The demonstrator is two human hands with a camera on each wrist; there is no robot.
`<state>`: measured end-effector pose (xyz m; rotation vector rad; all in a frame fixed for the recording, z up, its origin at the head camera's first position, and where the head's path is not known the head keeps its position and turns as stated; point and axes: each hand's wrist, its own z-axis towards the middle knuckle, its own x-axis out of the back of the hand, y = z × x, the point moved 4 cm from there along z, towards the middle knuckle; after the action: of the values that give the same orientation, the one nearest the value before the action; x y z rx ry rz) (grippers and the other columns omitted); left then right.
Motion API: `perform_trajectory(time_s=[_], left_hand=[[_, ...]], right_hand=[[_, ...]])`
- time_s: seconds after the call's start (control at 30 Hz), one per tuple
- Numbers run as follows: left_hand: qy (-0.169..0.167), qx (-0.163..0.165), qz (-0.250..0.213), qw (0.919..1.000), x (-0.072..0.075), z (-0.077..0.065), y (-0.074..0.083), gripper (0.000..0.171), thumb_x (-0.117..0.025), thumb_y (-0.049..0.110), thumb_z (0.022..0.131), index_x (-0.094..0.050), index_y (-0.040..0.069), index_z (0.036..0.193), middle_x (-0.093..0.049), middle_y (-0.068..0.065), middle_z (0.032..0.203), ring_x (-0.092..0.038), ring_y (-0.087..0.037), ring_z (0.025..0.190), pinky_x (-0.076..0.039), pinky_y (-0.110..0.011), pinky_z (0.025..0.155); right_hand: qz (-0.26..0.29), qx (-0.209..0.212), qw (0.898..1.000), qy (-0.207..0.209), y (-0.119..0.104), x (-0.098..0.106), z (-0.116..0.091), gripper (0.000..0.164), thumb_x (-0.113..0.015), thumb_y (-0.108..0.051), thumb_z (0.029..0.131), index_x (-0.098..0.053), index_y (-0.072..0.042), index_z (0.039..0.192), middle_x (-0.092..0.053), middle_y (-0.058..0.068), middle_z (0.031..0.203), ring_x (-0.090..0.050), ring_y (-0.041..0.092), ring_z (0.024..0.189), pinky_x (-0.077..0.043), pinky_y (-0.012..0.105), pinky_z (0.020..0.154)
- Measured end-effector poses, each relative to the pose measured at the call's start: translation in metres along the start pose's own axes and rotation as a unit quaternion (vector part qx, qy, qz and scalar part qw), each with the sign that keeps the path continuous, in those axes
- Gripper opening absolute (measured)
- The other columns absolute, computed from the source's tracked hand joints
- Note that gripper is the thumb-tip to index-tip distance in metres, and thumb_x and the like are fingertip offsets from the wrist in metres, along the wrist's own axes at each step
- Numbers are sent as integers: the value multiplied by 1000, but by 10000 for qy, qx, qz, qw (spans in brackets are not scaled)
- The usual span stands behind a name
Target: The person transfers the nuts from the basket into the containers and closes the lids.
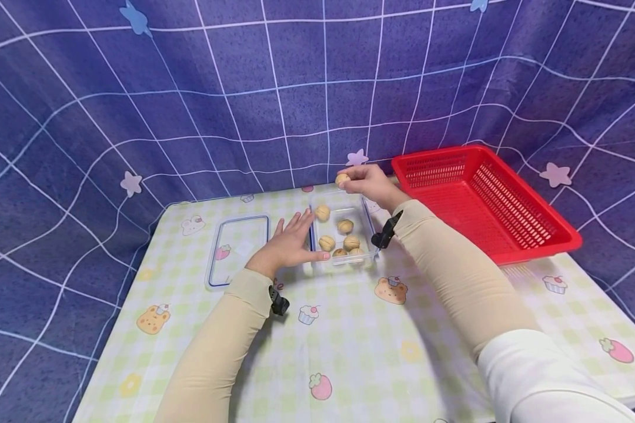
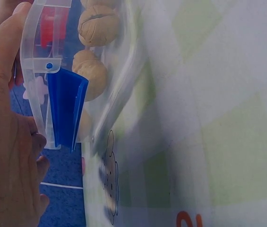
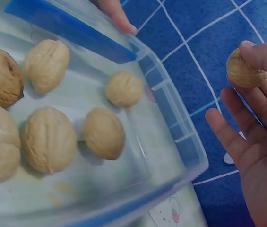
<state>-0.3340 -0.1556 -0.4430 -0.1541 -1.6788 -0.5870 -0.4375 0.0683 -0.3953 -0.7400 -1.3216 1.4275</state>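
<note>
Between thumb and fingers, my right hand (image 1: 369,183) pinches a walnut (image 3: 245,71) above the far end of a clear plastic box (image 1: 344,258). Several walnuts (image 3: 49,140) lie loose on the bottom of that box, one of them darker than the others. At the box's left side, my left hand (image 1: 291,242) rests with spread fingers against the rim. In the left wrist view a blue latch flap (image 2: 67,109) hangs from the box's side, beside the hand.
A clear lid with a blue seal (image 1: 238,249) lies flat on the table left of the box. To the right stands a red plastic basket (image 1: 487,257) with slotted walls. A checked cloth (image 1: 349,352) covers the table, and a dark blue curtain (image 1: 296,88) hangs behind it.
</note>
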Motion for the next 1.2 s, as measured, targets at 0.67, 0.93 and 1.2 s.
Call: perform_trajectory(time_s=[0.67,0.93,1.2], left_hand=[[56,-17,-17,10000,-3,2,-1,121,-54,85,80,-8,11,164,-2,-5,171,0,-28,156,7,-58,122],[39,3,17,10000,-3,2,1,120,-54,83,81,-6,11,164,-1,-6,170,0,-29,156,6,-58,122],[46,-36,27,10000,-1,1,1,118,-55,80,83,-6,10,164,-2,-8,170,-2,-32,156,5,-61,121]], right_hand=[[287,-99,9995,-57,24,-21,-9,38,-73,-5,90,-67,6,126,-73,0,98,-66,10,89,-56,25,85],[372,105,9991,-150,24,-32,-12,35,-72,-1,90,-68,7,124,-74,-2,94,-66,9,84,-57,26,81],[215,101,9995,-198,26,-37,-14,39,-72,-2,91,-65,7,128,-74,4,103,-66,9,91,-55,26,87]])
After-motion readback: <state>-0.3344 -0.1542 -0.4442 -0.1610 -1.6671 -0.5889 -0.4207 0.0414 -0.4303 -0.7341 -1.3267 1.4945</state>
